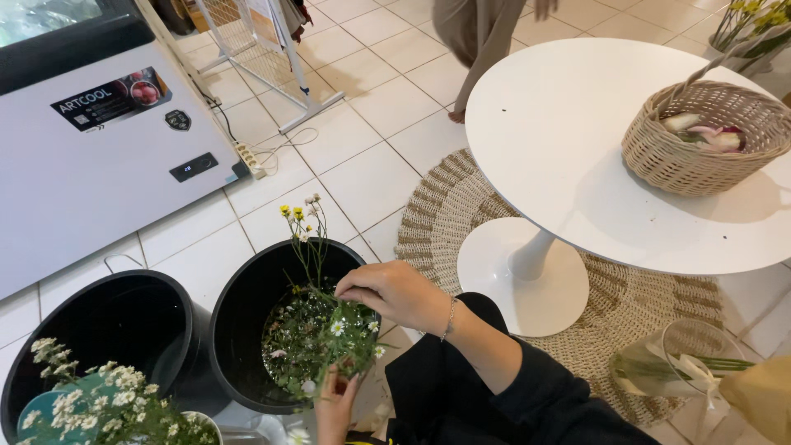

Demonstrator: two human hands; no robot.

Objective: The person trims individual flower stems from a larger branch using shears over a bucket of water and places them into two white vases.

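My left hand (pixel 334 405) comes up from the bottom edge and grips the stems of a small bunch of white daisy-like flowers (pixel 334 334). It holds them over a black bucket (pixel 239 317) with water and green scraps inside. My right hand (pixel 394 292), with a thin bracelet on the wrist, reaches in from the right. Its fingers are pinched on the top of the bunch. A few thin stems with yellow and white buds (pixel 303 221) stick up above the bucket's rim.
A second black bucket (pixel 124 317) stands to the left, with more white flowers (pixel 103 404) in front of it. A white round pedestal table (pixel 560 140) carries a wicker basket (pixel 700 136) and stands on a woven rug (pixel 445 214). A white chest freezer (pixel 91 173) is at left; another person's legs (pixel 474 37) are at top.
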